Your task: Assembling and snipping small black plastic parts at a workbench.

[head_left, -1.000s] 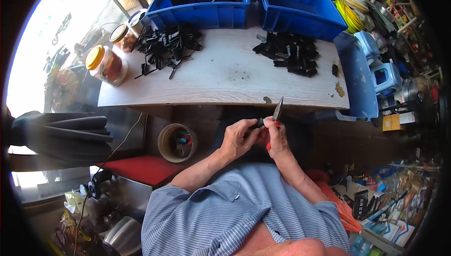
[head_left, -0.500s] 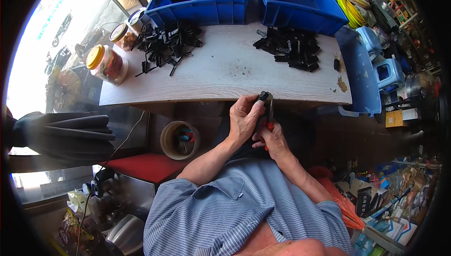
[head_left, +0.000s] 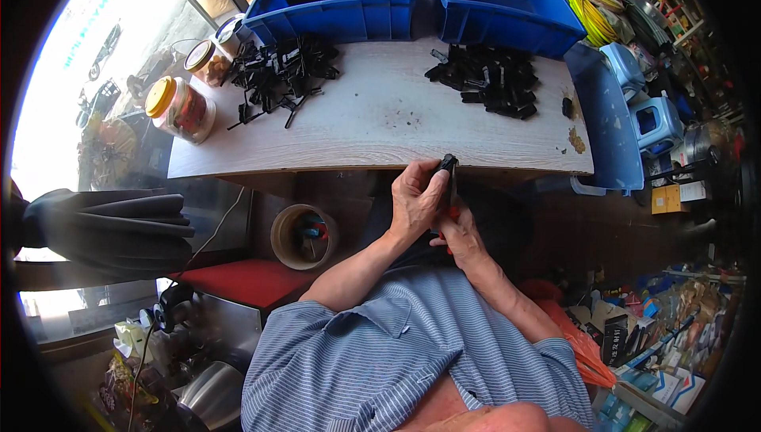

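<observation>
My left hand (head_left: 414,200) holds a small black plastic part (head_left: 448,166) upright just below the front edge of the white worktable (head_left: 380,115). My right hand (head_left: 460,234) sits right under it, gripping a red-handled tool (head_left: 449,214) whose tip is hidden behind the part. Both hands touch each other. On the table lie two heaps of black parts, one at the back left (head_left: 277,71) and one at the back right (head_left: 485,79).
Two blue bins (head_left: 333,8) (head_left: 507,12) stand behind the table, a blue tray (head_left: 610,123) at its right end. Jars with yellow lids (head_left: 178,107) sit at the left. A round tub (head_left: 301,235) with tools stands under the table, beside a red stool (head_left: 238,281).
The hands have closed together and risen slightly toward the table edge. The thin metal blade that stuck up a second ago is now hidden, and the black part stands upright in my left hand.
</observation>
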`<state>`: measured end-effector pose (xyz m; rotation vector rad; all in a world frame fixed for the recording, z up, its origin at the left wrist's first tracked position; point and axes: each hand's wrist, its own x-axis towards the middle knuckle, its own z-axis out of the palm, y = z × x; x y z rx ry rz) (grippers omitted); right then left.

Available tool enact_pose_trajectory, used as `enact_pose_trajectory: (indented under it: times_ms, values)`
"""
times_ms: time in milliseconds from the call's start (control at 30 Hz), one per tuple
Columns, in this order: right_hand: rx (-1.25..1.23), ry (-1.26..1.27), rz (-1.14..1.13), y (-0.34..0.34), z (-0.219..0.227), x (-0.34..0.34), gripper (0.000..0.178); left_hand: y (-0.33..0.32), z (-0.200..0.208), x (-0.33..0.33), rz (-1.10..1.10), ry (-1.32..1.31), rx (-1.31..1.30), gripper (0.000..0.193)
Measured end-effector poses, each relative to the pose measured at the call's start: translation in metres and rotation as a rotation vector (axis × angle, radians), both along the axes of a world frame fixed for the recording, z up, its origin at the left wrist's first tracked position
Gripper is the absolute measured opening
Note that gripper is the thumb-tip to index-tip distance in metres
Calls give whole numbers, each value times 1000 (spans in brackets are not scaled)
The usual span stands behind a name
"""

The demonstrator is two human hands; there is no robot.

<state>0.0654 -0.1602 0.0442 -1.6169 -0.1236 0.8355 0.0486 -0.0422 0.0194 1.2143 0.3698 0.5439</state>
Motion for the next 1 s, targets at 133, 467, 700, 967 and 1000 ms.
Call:
enact_pose_trajectory:
  times_ms: [133, 467, 700, 967, 1000]
  values:
    - [-11, 5, 5, 0, -1, 1, 40, 0, -3, 1, 7, 3, 33, 20]
    - [20, 34, 27, -1, -6, 2, 49, -1, -2, 2, 28, 38, 52, 19]
    - [64, 90, 17, -3, -21, 3, 42, -3, -2, 2, 32, 72, 108, 19]
    - [50, 154, -13, -7, -25, 3, 35, -5, 1, 6, -14, 92, 211, 17]
    - [81, 160, -43, -5, -19, 2, 33, -5, 2, 8, -3, 73, 248, 17]
